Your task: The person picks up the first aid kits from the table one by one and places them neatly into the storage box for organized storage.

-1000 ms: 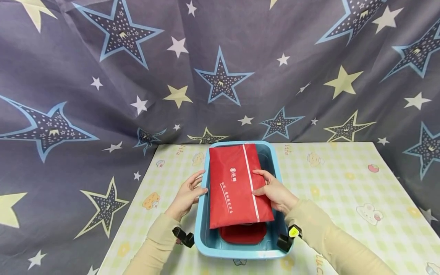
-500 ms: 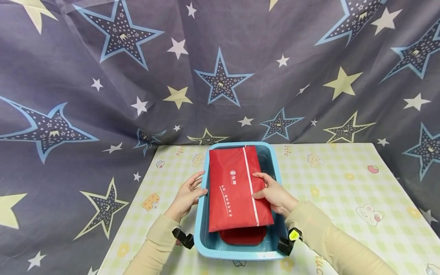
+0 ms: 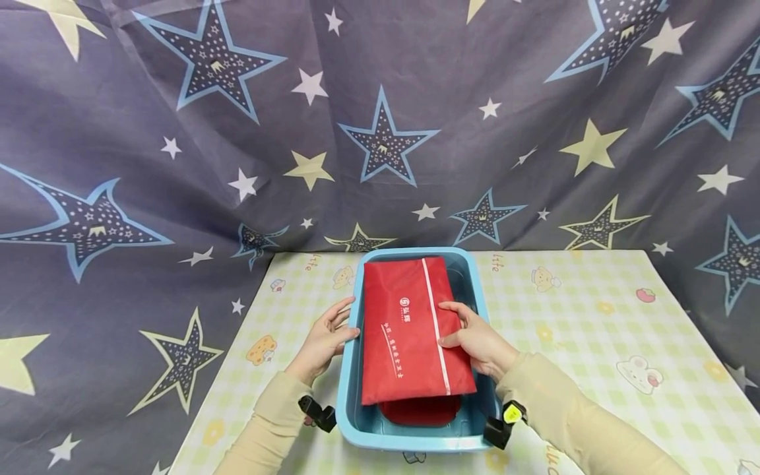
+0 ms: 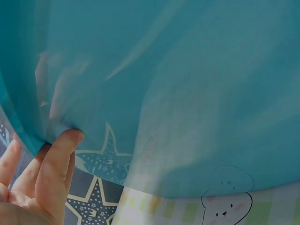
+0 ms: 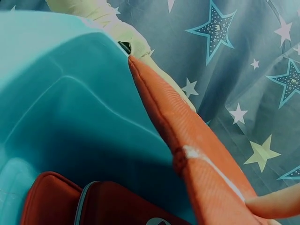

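In the head view a flat red pouch [image 3: 404, 340] with a white strip and white print lies tilted across a light-blue plastic tub [image 3: 350, 422]. My right hand [image 3: 483, 340] holds the pouch's right edge, thumb on top and the other fingers partly hidden. The right wrist view shows the pouch [image 5: 187, 145] edge-on, raised above the tub floor. My left hand [image 3: 323, 340] grips the tub's left rim, thumb on the rim. In the left wrist view, its fingers [image 4: 58, 164] are at the tub wall [image 4: 187, 93]. Under the pouch sits a dark red zipped case [image 3: 421, 410].
The tub stands on a table with a green-and-white checked cloth [image 3: 582, 330] printed with cartoon figures. Behind it hangs a dark star-patterned curtain [image 3: 451, 86]. Black wrist cameras [image 3: 317, 413] sit close to the tub's sides.
Both hands keep their places. The near edge of the pouch appears slightly lower in the head view, covering a little more of the case; part of this shift comes from the camera.
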Demonstrator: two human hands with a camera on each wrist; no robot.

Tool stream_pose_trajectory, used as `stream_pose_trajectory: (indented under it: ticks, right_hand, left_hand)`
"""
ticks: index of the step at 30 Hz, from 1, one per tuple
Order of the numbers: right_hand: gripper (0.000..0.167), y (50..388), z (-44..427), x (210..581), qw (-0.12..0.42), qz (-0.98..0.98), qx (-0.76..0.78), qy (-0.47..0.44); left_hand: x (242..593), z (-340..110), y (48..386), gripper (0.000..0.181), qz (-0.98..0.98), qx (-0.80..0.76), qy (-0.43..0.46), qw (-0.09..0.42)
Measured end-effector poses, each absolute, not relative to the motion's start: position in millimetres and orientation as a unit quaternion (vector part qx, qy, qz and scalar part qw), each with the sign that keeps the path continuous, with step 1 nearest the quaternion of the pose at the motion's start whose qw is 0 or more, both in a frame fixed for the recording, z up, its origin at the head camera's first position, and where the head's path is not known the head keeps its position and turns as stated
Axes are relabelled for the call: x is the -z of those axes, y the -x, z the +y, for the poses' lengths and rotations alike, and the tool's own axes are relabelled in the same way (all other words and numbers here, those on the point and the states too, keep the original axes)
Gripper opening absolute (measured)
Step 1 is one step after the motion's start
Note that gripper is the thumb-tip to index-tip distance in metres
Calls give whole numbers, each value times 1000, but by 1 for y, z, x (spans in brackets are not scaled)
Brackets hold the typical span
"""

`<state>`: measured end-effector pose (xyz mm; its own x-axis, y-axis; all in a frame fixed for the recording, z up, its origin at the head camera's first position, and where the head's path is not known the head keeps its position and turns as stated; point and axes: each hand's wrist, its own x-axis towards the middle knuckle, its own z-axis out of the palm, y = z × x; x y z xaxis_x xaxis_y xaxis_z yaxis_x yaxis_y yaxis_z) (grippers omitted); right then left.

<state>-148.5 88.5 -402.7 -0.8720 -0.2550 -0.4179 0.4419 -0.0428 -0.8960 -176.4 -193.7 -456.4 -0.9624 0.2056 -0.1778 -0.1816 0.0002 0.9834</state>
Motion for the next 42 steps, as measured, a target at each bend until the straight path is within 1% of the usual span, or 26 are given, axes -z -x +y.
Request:
stream_pose_trajectory:
  ticks: [10, 13, 20, 27, 42]
  right_hand:
    - [66, 146, 88, 401, 235, 663, 706, -75]
    - [66, 149, 86, 404, 232, 656, 713, -79]
    - [66, 157, 81, 409, 231, 619, 744, -95]
    - [65, 164, 79, 412, 229, 611, 751, -101]
    - [64, 169, 79, 418, 243, 629, 732, -96]
  left_hand:
    - [457, -192, 176, 67, 703, -699, -10, 127]
    - [458, -192, 177, 66, 702, -701, -8, 126]
    - [459, -193, 177, 69, 686, -714, -11, 142]
    - [460, -193, 178, 69, 686, -715, -9, 133]
    - [456, -192, 178, 69, 688, -713, -7, 134]
